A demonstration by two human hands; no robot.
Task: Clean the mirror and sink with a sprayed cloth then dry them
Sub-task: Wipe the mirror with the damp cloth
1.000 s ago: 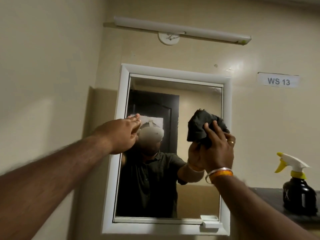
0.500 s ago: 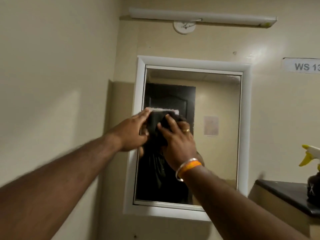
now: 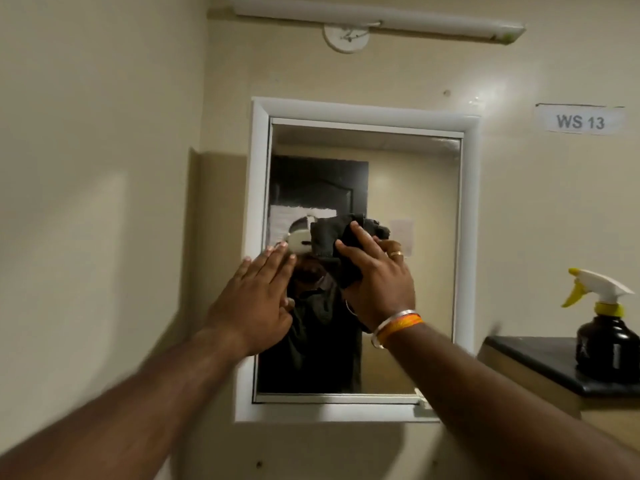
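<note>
A white-framed mirror [image 3: 422, 258] hangs on the beige wall ahead. My right hand [image 3: 377, 282] presses a crumpled dark cloth [image 3: 337, 237] against the glass near its middle. My left hand [image 3: 254, 299] lies flat with fingers spread on the mirror's left edge, over the frame and glass, holding nothing. The two hands are close together but apart. A black spray bottle [image 3: 606, 337] with a white and yellow trigger stands on a dark ledge at the right. The sink is out of view.
The dark ledge [image 3: 530, 362] juts out at the right, below the mirror's lower corner. A tube light [image 3: 377, 19] runs along the wall above the mirror. A paper label reading WS 13 [image 3: 580, 121] is stuck at the upper right. A side wall closes in at the left.
The cloth went from the mirror's right side to the left, against my left hand, and now sits back near the middle. My left hand has slipped lower and lies flatter. The view shifted.
</note>
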